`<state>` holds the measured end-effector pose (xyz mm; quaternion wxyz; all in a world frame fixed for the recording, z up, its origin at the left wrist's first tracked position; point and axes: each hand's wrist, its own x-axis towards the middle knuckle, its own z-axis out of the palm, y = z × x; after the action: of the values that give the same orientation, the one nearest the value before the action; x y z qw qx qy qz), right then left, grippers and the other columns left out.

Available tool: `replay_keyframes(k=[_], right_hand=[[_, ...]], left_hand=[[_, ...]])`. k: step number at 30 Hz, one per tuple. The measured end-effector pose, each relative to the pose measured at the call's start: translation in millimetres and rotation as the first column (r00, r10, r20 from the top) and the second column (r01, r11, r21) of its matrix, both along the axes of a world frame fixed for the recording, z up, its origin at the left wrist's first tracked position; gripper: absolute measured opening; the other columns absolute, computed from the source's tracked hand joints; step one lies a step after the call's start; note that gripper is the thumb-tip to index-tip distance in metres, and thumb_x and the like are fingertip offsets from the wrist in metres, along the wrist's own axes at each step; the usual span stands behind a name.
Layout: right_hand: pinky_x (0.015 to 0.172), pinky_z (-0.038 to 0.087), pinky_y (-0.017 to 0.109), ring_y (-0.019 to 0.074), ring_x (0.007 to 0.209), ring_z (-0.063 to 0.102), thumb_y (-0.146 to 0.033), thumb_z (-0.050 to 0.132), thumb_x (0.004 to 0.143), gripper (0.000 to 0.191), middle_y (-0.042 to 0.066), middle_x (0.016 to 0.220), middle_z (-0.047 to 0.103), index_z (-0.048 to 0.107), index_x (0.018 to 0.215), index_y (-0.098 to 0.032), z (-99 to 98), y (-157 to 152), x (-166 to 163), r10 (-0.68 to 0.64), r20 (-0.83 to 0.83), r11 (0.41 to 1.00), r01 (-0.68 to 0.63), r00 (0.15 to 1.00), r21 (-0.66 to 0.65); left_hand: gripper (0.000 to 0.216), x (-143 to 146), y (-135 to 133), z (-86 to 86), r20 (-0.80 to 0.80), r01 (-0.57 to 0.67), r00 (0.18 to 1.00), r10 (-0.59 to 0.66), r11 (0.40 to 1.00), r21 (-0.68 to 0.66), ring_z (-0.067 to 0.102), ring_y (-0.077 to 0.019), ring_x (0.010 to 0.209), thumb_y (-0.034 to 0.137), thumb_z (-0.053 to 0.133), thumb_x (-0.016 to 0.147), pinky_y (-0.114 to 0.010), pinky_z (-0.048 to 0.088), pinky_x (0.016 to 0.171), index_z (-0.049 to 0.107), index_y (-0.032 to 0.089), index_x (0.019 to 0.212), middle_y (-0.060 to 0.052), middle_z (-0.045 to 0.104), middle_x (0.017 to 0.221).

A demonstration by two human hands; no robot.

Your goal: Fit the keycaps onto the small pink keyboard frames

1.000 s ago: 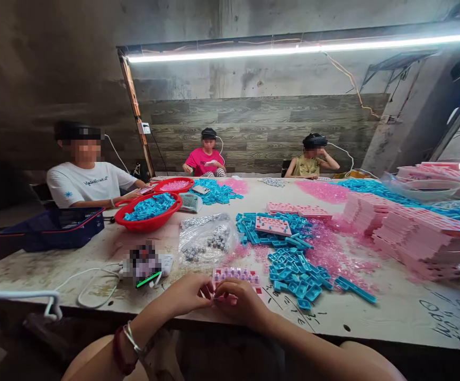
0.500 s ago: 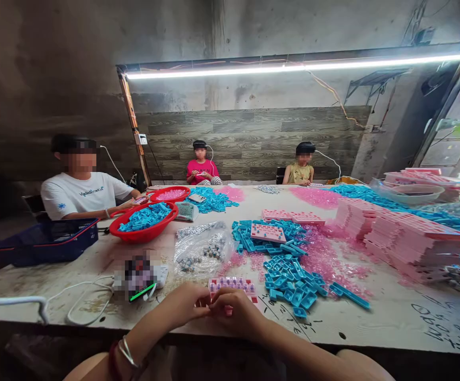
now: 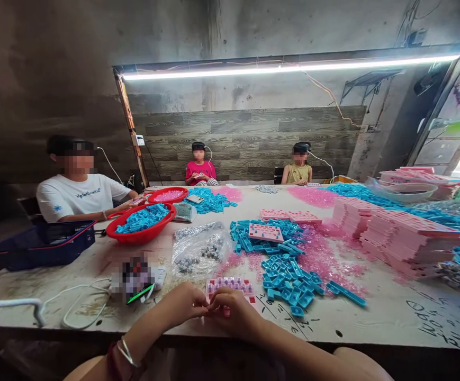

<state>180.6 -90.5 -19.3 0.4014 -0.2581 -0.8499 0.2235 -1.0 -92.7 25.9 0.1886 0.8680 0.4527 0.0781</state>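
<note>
Close to the table's near edge lies a pink tray (image 3: pixel 249 288) fitted with rows of small clear and purple pieces. My left hand (image 3: pixel 188 300) is at its lower left corner, fingers closed in a pinch. My right hand (image 3: pixel 235 312) reaches over the tray's lower part, its fingertips meeting those of my left hand. Whatever sits between the fingers is too small and hidden to make out. Just right of the tray are loose blue plastic pieces (image 3: pixel 289 280), with pink clear bits (image 3: pixel 325 259) scattered behind them.
A clear bag of beads (image 3: pixel 201 248) lies beyond my hands. To the left are a blurred phone-like device (image 3: pixel 138 280), a white cable, a red basin (image 3: pixel 142 233) and a dark blue basket (image 3: pixel 55 243). Stacked pink trays (image 3: pixel 410 241) stand right. Several co-workers sit around the table.
The whole view has shifted slightly. My hands stay together at the pink tray, with the fingertips moving a little closer against each other.
</note>
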Motion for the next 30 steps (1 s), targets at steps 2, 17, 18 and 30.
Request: replay_keyframes(k=[2, 17, 18, 30], right_hand=[[0.058, 0.044, 0.022, 0.0133, 0.065, 0.058, -0.022, 0.064, 0.073, 0.009, 0.003, 0.071, 0.064, 0.063, 0.065, -0.018, 0.2, -1, -1, -0.012, 0.005, 1.000, 0.012, 1.000, 0.004], [0.053, 0.044, 0.021, 0.0130, 0.060, 0.059, -0.036, 0.059, 0.078, 0.026, 0.006, 0.068, 0.064, 0.064, 0.061, -0.017, -5.9, 4, 0, 0.043, -0.058, 0.998, -0.045, 0.997, -0.032], [0.053, 0.044, 0.021, 0.0130, 0.060, 0.059, -0.037, 0.058, 0.079, 0.028, 0.006, 0.068, 0.065, 0.064, 0.060, -0.017, -6.0, 4, 0, 0.049, -0.064, 0.998, -0.051, 0.997, -0.035], [0.049, 0.042, 0.019, 0.0116, 0.057, 0.059, -0.040, 0.059, 0.078, 0.031, 0.006, 0.067, 0.066, 0.068, 0.060, -0.016, -8.7, 10, 2, 0.108, -0.072, 0.994, -0.110, 0.992, -0.018]], left_hand=[[0.021, 0, 1, 0.3, 0.003, 0.000, 1.000, 0.000, 1.000, -0.009, 0.053, -0.0114, 0.053, 0.033, 0.056, 0.075, -0.021, 0.030, 0.050, 0.072, 0.019, 0.069, 0.000, 0.066, 0.059], [0.023, 2, 1, 10.7, 0.091, 0.048, 0.995, -0.033, 0.984, -0.173, 0.056, -0.0126, 0.054, 0.030, 0.057, 0.077, -0.019, 0.036, 0.053, 0.072, 0.017, 0.066, -0.001, 0.068, 0.061], [0.022, 2, 1, 11.4, 0.089, 0.048, 0.995, -0.032, 0.982, -0.181, 0.056, -0.0124, 0.054, 0.030, 0.057, 0.076, -0.019, 0.035, 0.053, 0.073, 0.018, 0.066, 0.000, 0.068, 0.060], [0.019, 10, -1, 17.0, -0.004, 0.048, 0.999, -0.049, 0.986, -0.162, 0.052, -0.0091, 0.049, 0.019, 0.056, 0.075, -0.017, 0.032, 0.048, 0.072, 0.015, 0.065, -0.001, 0.065, 0.056]])
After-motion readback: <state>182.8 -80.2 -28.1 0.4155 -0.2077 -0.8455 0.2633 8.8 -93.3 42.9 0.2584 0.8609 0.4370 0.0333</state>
